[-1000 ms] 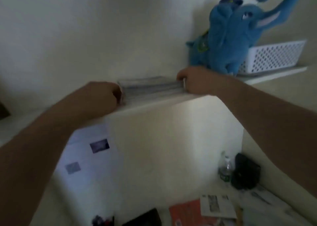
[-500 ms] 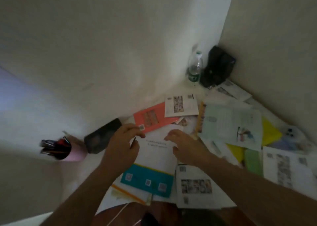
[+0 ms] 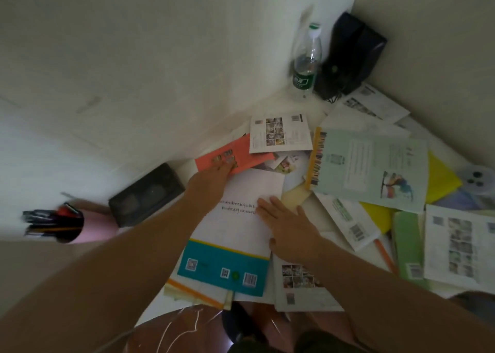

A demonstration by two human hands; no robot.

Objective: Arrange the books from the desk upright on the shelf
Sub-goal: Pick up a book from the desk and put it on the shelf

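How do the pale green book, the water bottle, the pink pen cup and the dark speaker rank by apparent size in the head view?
1. pale green book
2. dark speaker
3. water bottle and pink pen cup: look alike, and the cup sits nearer, so unranked.

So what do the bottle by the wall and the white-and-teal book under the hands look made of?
The bottle looks like clear thin plastic: see-through body, green label and a pale cap. The white-and-teal book looks like a paper softcover with a matte cover; it lies flat under the left hand and right hand, no sheen visible in this dim light.
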